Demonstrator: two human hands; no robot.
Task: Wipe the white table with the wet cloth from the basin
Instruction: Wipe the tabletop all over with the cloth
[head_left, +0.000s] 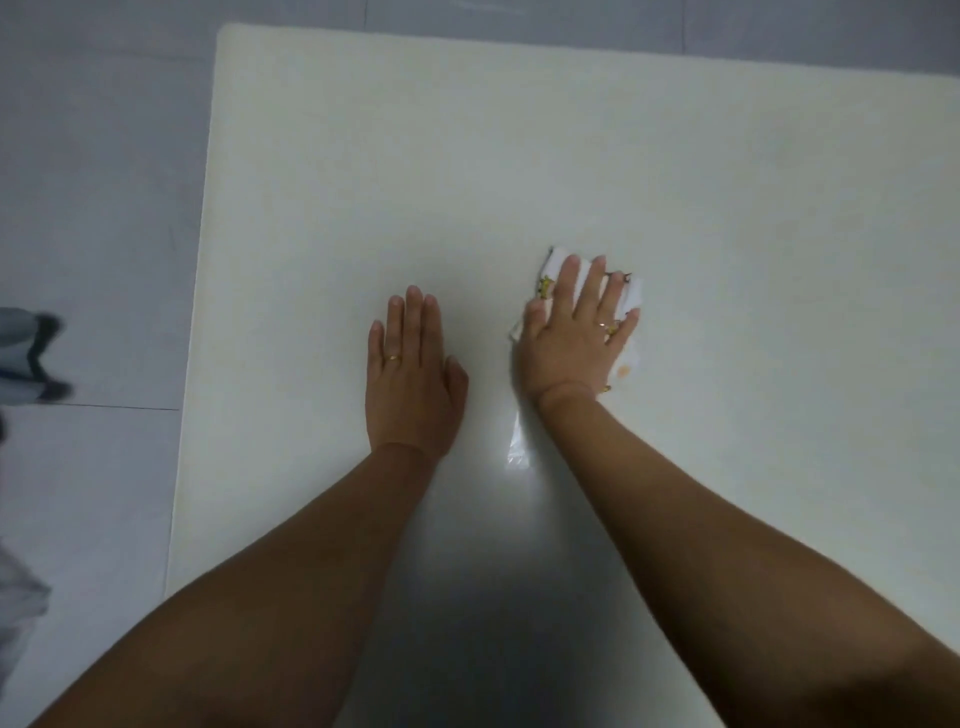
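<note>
Pale grey floor tiles (93, 182); one dark seam (130, 408) crosses them.

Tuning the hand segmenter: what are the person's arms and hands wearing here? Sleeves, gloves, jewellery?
Both forearms are bare to the frame edge, with no sleeves, gloves or watch visible. The left hand wears a thin gold-coloured ring on the ring finger. The right hand wears a similar band, apparently also on the ring finger.
</note>
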